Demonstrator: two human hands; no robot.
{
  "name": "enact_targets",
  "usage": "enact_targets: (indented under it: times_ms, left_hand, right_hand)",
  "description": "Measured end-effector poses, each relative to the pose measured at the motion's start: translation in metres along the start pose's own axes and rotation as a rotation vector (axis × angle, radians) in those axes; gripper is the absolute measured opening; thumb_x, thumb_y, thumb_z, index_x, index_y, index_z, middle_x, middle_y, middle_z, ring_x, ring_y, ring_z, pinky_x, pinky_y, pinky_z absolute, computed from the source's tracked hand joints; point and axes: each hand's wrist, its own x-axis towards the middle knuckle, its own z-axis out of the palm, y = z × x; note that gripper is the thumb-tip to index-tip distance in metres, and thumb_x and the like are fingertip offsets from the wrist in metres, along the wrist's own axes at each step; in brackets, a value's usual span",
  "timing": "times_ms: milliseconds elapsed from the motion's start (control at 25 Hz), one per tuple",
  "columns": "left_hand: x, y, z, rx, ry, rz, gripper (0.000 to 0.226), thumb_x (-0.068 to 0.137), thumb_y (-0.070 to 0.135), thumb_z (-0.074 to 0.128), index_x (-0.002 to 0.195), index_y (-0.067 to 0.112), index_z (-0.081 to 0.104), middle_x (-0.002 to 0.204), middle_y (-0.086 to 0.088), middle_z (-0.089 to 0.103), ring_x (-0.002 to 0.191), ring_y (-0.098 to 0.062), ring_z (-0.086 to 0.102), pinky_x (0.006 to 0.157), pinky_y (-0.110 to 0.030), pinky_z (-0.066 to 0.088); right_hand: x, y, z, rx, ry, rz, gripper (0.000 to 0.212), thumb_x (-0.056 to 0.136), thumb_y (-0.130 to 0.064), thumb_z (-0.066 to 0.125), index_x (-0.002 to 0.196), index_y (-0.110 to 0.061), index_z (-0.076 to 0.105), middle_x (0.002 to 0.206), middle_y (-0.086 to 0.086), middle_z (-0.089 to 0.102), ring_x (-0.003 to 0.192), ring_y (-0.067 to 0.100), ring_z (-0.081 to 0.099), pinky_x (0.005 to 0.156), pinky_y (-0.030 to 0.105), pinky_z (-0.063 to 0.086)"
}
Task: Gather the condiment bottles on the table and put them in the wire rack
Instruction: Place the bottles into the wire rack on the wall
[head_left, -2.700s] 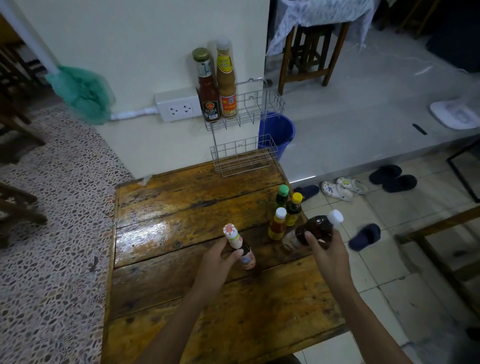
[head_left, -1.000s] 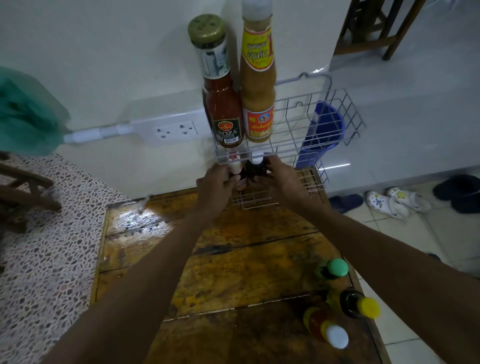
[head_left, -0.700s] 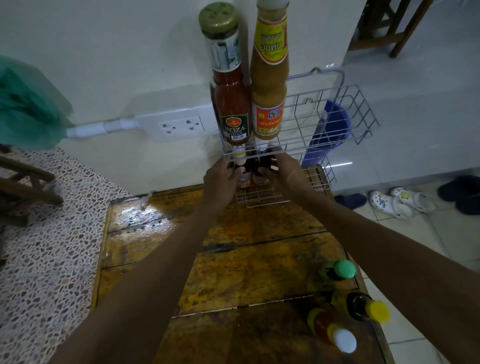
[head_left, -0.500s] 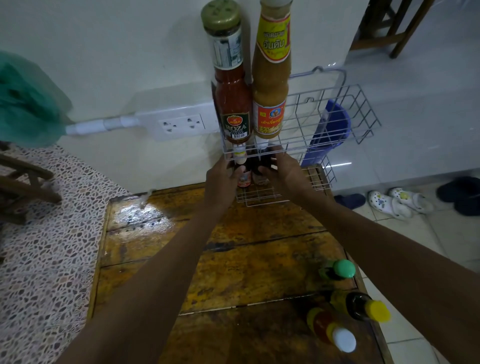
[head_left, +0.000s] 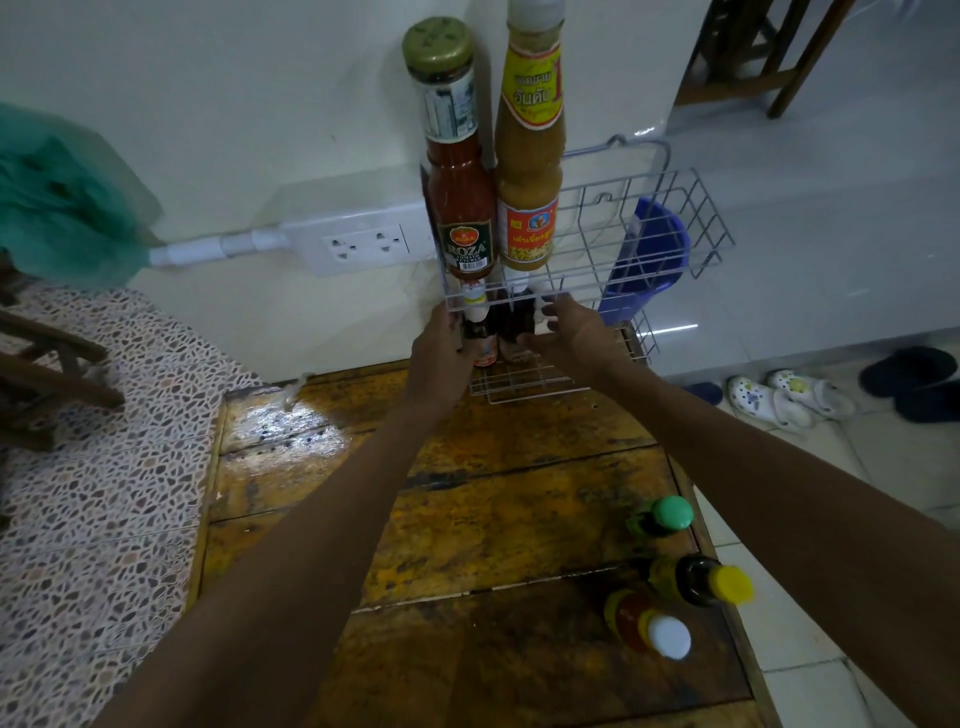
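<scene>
Head view, mid-frame: our left hand grips the small red-labelled sauce bottle; our right hand hangs open beside the dark glass bottle. Both bottles stand crowded in the white wire rack's lower tier, so we risk toppling them as we let go.

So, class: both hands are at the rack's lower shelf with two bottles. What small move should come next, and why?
Probably let go and draw both hands back. The two small bottles already stand upright on the lower shelf, left hand and right hand beside them, while three bottles wait on the table.
</scene>
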Motion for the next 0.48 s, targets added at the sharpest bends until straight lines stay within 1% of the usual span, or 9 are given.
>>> enact_targets:
  times_ms: [40, 80, 120, 200, 240, 280, 360, 440, 480]
  left_hand:
    - [-0.008, 0.000, -0.002, 0.005, -0.005, 0.001, 0.055, 0.100, 0.019, 0.068, 0.149, 0.010, 0.043, 0.150, -0.013, 0.052, 0.138, -0.029, 0.049, 0.102, -0.033, 0.044]
    - [-0.020, -0.002, -0.004, 0.040, 0.008, 0.002, 0.055, 0.101, 0.021, 0.067, 0.149, 0.010, 0.043, 0.150, -0.014, 0.050, 0.137, -0.029, 0.047, 0.101, -0.033, 0.043]
    - [-0.037, -0.008, -0.004, 0.106, 0.035, 0.011, 0.054, 0.101, 0.024, 0.066, 0.149, 0.011, 0.043, 0.149, -0.013, 0.048, 0.136, -0.029, 0.047, 0.100, -0.034, 0.042]
    - [-0.087, -0.020, 0.000, 0.242, 0.070, 0.094, 0.043, 0.102, 0.027, 0.062, 0.142, 0.017, 0.050, 0.141, -0.007, 0.050, 0.126, -0.026, 0.053, 0.098, -0.036, 0.044]
    - [-0.117, -0.025, 0.005, 0.283, 0.029, 0.151, 0.037, 0.102, 0.027, 0.061, 0.138, 0.022, 0.053, 0.138, -0.002, 0.051, 0.122, -0.024, 0.055, 0.098, -0.038, 0.045]
    - [-0.148, -0.033, 0.013, 0.310, -0.054, 0.197, 0.034, 0.102, 0.028, 0.060, 0.136, 0.026, 0.054, 0.136, 0.003, 0.052, 0.122, -0.021, 0.055, 0.102, -0.042, 0.044]
    - [-0.205, -0.039, 0.033, 0.315, -0.275, 0.218, 0.035, 0.103, 0.033, 0.060, 0.137, 0.033, 0.051, 0.139, 0.008, 0.051, 0.131, -0.018, 0.052, 0.111, -0.051, 0.038]
    - [-0.242, -0.039, 0.051, 0.282, -0.459, 0.138, 0.045, 0.101, 0.041, 0.061, 0.143, 0.040, 0.044, 0.144, 0.013, 0.047, 0.141, -0.016, 0.043, 0.117, -0.051, 0.033]
    - [-0.254, -0.036, 0.059, 0.249, -0.514, 0.096, 0.052, 0.099, 0.044, 0.063, 0.146, 0.041, 0.041, 0.147, 0.014, 0.045, 0.142, -0.014, 0.040, 0.118, -0.050, 0.033]
  right_hand:
    - [-0.012, -0.001, -0.010, -0.017, -0.003, -0.009, 0.062, 0.085, -0.023, 0.076, 0.138, -0.013, 0.045, 0.134, 0.006, 0.054, 0.120, 0.020, 0.052, 0.099, 0.030, 0.048]
    - [-0.028, -0.001, -0.023, -0.054, 0.004, -0.042, 0.056, 0.088, -0.021, 0.073, 0.137, -0.011, 0.048, 0.130, 0.004, 0.054, 0.115, 0.017, 0.053, 0.091, 0.021, 0.048]
    - [-0.047, 0.003, -0.037, -0.097, 0.027, -0.094, 0.049, 0.090, -0.020, 0.072, 0.133, -0.010, 0.052, 0.127, 0.003, 0.056, 0.111, 0.015, 0.056, 0.083, 0.017, 0.050]
    - [-0.092, 0.015, -0.064, -0.164, 0.102, -0.174, 0.034, 0.091, -0.024, 0.070, 0.123, -0.015, 0.060, 0.117, -0.001, 0.063, 0.102, 0.010, 0.062, 0.076, 0.016, 0.051]
    - [-0.116, 0.024, -0.076, -0.167, 0.149, -0.165, 0.029, 0.092, -0.027, 0.069, 0.118, -0.018, 0.062, 0.111, -0.005, 0.065, 0.097, 0.006, 0.063, 0.075, 0.015, 0.049]
    - [-0.141, 0.038, -0.085, -0.151, 0.199, -0.123, 0.026, 0.092, -0.030, 0.068, 0.116, -0.020, 0.063, 0.106, -0.008, 0.066, 0.094, 0.003, 0.064, 0.075, 0.017, 0.049]
    - [-0.191, 0.076, -0.095, -0.112, 0.291, -0.009, 0.019, 0.093, -0.027, 0.067, 0.112, -0.022, 0.065, 0.102, -0.008, 0.069, 0.093, 0.006, 0.066, 0.078, 0.029, 0.055]
    - [-0.236, 0.117, -0.092, -0.055, 0.313, 0.113, 0.018, 0.092, -0.020, 0.067, 0.107, -0.029, 0.066, 0.101, -0.006, 0.070, 0.092, 0.011, 0.068, 0.081, 0.046, 0.058]
    - [-0.256, 0.134, -0.086, -0.015, 0.291, 0.180, 0.025, 0.091, -0.017, 0.067, 0.107, -0.036, 0.064, 0.104, -0.006, 0.070, 0.092, 0.013, 0.068, 0.081, 0.050, 0.058]
